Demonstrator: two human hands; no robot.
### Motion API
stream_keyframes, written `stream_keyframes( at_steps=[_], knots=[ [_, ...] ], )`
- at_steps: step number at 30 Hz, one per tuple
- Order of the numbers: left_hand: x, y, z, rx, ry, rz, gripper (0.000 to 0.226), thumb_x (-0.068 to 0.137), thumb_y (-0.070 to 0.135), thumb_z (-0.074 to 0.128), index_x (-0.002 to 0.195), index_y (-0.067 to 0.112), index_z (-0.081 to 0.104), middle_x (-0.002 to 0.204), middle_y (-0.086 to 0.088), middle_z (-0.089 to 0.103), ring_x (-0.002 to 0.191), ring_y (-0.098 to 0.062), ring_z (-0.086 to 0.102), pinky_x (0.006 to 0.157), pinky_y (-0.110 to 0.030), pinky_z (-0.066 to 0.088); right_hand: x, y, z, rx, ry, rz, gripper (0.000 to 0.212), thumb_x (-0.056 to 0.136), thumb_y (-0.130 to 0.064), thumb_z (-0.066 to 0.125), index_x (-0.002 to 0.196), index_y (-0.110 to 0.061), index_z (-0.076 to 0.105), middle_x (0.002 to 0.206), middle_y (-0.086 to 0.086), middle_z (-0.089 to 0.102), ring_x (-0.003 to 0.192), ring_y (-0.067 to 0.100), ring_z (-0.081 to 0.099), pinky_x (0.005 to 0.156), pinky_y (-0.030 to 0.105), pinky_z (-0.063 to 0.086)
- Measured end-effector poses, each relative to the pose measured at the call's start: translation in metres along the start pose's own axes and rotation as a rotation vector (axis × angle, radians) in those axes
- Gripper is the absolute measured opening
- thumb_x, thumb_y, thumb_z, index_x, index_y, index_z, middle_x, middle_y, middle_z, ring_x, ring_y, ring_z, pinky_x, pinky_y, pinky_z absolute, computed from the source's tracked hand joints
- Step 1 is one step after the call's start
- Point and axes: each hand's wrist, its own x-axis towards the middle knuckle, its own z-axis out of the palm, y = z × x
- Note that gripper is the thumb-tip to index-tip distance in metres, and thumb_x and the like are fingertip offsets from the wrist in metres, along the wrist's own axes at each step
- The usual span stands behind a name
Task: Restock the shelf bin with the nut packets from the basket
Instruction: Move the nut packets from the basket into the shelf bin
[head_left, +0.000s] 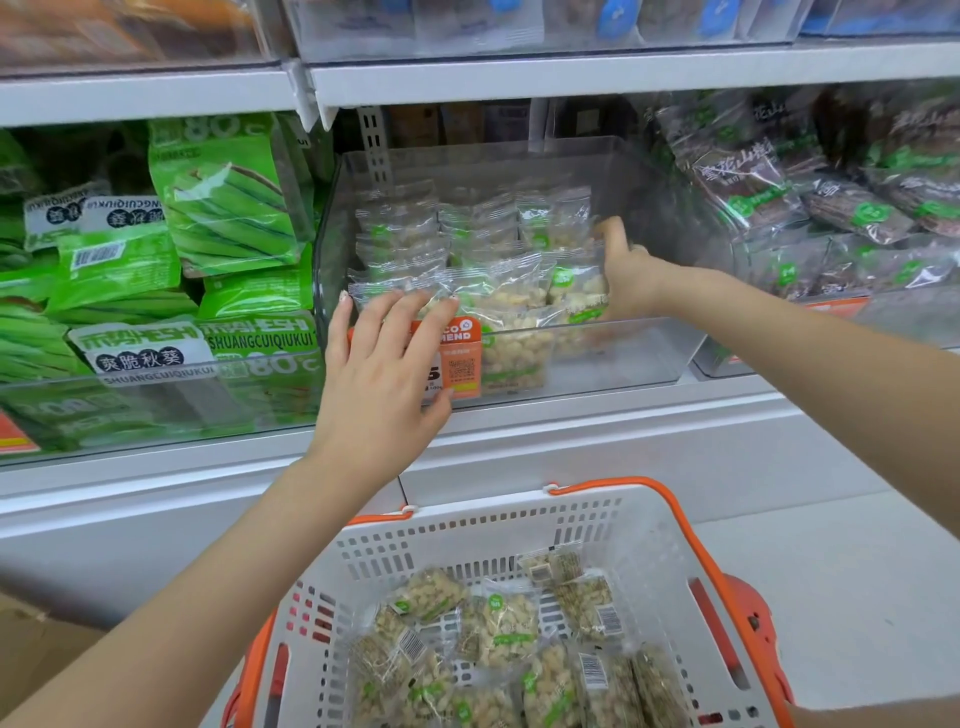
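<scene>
a: nut packets (514, 291) are in two places right now: rows standing in the clear shelf bin (613, 358), and a loose heap in the white basket (467, 525) below.

b: and both hands are up at the bin. left hand (384, 374) is flat, fingers straight, tips touching the front-left packets over the rim.

a: right hand (623, 275) is reaching inside on the right, fingers bent against the packets there. whether it pinches one or just nudges the row, i can't tell.

b: looks like the tidying step to me, squaring the rows after a drop-in.

a: agreed. next move calls for a hand to come down to the basket, take a few packets, and slot them upright in the open right side of the bin.

b: count?

a: one bin, one basket, two hands. basket holds roughly a dozen packets, overlapping, so no exact number. bin shows about three columns, several deep, too blurred to count.

b: orange price tag (457, 358) on the bin front, green snack bags (223, 197) next door.
</scene>
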Motion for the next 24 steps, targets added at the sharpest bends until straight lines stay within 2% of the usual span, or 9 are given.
stream_keyframes(
  at_steps=[2,4,6,9,11,13,15,18,24],
  knots=[
    [0.0,0.0,0.0,0.002,0.003,-0.006,0.076,0.069,0.03,0.073,0.137,0.015,0.043,0.133,-0.01,0.05,0.126,-0.03,0.038,0.113,-0.052,0.012,0.0,-0.006,-0.002,0.02,0.008,0.003,0.131,0.058,-0.034,0.09,0.147,-0.021,-0.004,0.107,0.026,0.04,0.095,0.035,0.05,0.083,0.041,0.043],
    [0.0,0.001,0.001,0.0,0.003,-0.008,0.076,0.069,0.03,0.074,0.136,0.014,0.044,0.132,-0.01,0.05,0.126,-0.03,0.037,0.112,-0.053,0.013,-0.001,-0.01,-0.003,0.076,0.031,-0.054,0.121,0.057,-0.029,0.091,0.145,-0.023,0.008,0.107,0.021,0.04,0.091,0.032,0.046,0.077,0.034,0.041],
    [0.0,0.002,0.001,-0.001,0.0,-0.007,0.076,0.068,0.03,0.074,0.136,0.014,0.044,0.132,-0.01,0.05,0.125,-0.03,0.038,0.112,-0.054,0.014,-0.002,-0.012,-0.004,0.107,0.047,-0.061,0.11,0.058,-0.026,0.091,0.139,-0.022,0.017,0.118,0.023,0.039,0.095,0.033,0.047,0.078,0.033,0.041],
    [0.0,0.0,0.0,-0.002,-0.009,-0.005,0.076,0.069,0.03,0.074,0.137,0.014,0.043,0.132,-0.01,0.05,0.126,-0.03,0.038,0.112,-0.054,0.014,0.001,-0.01,-0.003,0.05,-0.036,0.03,0.117,0.066,-0.033,0.087,0.144,-0.018,0.002,0.14,0.03,0.03,0.121,0.04,0.043,0.097,0.043,0.039],
    [0.0,-0.001,0.0,-0.001,-0.01,0.0,0.075,0.07,0.03,0.073,0.137,0.015,0.043,0.132,-0.01,0.05,0.127,-0.031,0.038,0.113,-0.053,0.014,0.002,-0.008,-0.001,0.002,-0.083,0.076,0.111,0.071,-0.036,0.083,0.143,-0.02,0.0,0.141,0.027,0.026,0.122,0.04,0.041,0.101,0.045,0.04],
    [-0.001,-0.002,-0.001,-0.002,-0.013,0.013,0.074,0.07,0.029,0.072,0.137,0.015,0.043,0.132,-0.01,0.05,0.127,-0.031,0.04,0.114,-0.053,0.014,0.002,-0.008,0.0,-0.014,-0.082,0.082,0.098,0.077,-0.03,0.078,0.141,-0.02,0.005,0.144,0.028,0.02,0.112,0.036,0.041,0.099,0.042,0.041],
    [-0.001,-0.002,-0.001,-0.005,-0.012,0.016,0.074,0.071,0.028,0.072,0.138,0.015,0.042,0.131,-0.01,0.05,0.127,-0.032,0.041,0.114,-0.052,0.013,0.001,-0.011,-0.002,-0.014,-0.026,0.078,0.093,0.077,-0.021,0.078,0.142,-0.018,0.012,0.135,0.021,0.026,0.099,0.028,0.035,0.09,0.036,0.038],
    [-0.002,0.0,-0.001,-0.009,-0.001,0.007,0.074,0.07,0.026,0.073,0.137,0.014,0.043,0.13,-0.011,0.05,0.126,-0.031,0.04,0.113,-0.053,0.014,-0.001,-0.018,-0.004,0.048,0.038,0.128,0.099,0.07,-0.01,0.082,0.145,-0.019,0.017,0.112,0.008,0.023,0.095,0.026,0.032,0.081,0.037,0.036],
    [-0.002,0.001,-0.001,-0.006,-0.017,0.001,0.076,0.069,0.026,0.074,0.137,0.014,0.043,0.13,-0.011,0.05,0.125,-0.031,0.039,0.113,-0.055,0.014,0.001,-0.021,-0.003,0.092,0.026,0.151,0.105,0.069,-0.003,0.081,0.147,-0.02,0.013,0.112,0.007,0.02,0.097,0.025,0.029,0.08,0.036,0.035]
  ],
)
